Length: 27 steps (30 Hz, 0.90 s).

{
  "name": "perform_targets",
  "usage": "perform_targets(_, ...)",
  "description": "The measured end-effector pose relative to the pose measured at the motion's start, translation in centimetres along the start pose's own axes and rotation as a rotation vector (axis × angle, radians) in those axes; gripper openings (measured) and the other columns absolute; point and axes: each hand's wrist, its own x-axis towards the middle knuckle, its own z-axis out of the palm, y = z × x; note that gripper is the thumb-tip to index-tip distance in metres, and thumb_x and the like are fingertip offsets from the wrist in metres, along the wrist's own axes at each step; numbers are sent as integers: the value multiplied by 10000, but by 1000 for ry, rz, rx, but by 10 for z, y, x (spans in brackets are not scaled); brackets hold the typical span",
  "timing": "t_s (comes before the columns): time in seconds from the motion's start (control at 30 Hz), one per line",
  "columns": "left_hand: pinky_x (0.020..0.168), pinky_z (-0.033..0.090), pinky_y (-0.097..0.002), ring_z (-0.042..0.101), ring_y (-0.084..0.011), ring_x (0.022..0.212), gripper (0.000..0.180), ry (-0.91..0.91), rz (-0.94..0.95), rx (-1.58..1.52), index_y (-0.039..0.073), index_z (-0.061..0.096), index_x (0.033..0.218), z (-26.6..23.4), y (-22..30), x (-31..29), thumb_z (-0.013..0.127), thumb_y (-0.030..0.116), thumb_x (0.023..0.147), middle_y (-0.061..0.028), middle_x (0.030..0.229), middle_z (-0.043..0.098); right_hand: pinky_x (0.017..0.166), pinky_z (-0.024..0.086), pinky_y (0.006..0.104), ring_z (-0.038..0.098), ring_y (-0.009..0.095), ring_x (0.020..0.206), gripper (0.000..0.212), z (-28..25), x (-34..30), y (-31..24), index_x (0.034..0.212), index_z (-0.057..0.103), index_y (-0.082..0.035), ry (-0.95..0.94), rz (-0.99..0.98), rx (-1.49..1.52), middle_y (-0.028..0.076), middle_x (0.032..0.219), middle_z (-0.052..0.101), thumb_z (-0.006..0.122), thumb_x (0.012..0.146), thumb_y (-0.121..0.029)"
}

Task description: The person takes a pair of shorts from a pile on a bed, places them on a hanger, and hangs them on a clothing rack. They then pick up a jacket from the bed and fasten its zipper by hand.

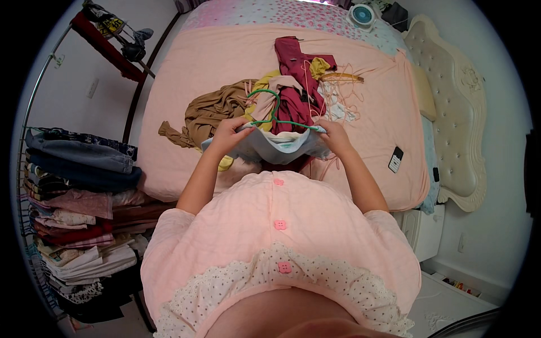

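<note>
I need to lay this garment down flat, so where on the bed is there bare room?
The pink bedsheet is bare left of the brown garment, and again between the heap of maroon and yellow clothes and the black phone. The middle is crowded, right in front of the left hand and right hand.

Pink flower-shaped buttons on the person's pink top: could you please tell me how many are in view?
3, in a line down the front: the top button near the collar, the middle button below it, the lowest button at the dotted lace trim. More may be hidden.
</note>
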Motion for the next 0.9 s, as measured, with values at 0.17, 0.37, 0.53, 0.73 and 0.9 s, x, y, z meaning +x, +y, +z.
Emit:
perform_targets(0.17,524,367,-224,468,-82,570,133,20,43,94,24,588,778,-5,2,-2,602,135,706,-30,624,538,654,399,249,519,155,713,118,-13,1,-20,813,551,-35,-277,198,320,60,760,555,571,735,-120)
perform_targets(0.37,524,371,-224,469,-82,568,130,25,27,78,19,591,780,-10,-3,-1,596,125,705,-33,623,548,648,380,194,471,52,744,159,-20,3,8,853,559,-39,-394,384,762,-27,772,521,579,766,-169)
perform_targets(0.53,512,364,-219,457,-74,551,137,67,32,47,12,594,775,-8,1,-4,610,128,705,-28,606,542,671,394,196,480,62,747,130,-10,-5,7,841,566,-30,-334,371,911,-12,823,521,592,754,-122)
perform_targets(0.73,503,356,-214,454,-66,552,112,127,6,7,13,596,768,-10,-3,-5,618,104,705,-20,609,547,710,400,218,500,90,784,133,-9,-4,8,854,573,-15,-363,319,921,2,849,533,586,751,-98)
perform_targets(0.9,496,349,-217,443,-65,540,117,151,12,30,13,596,766,-10,-2,-3,617,113,709,-14,590,530,676,401,231,512,103,772,153,0,-7,24,850,574,-1,-406,331,598,28,855,546,586,748,-114)
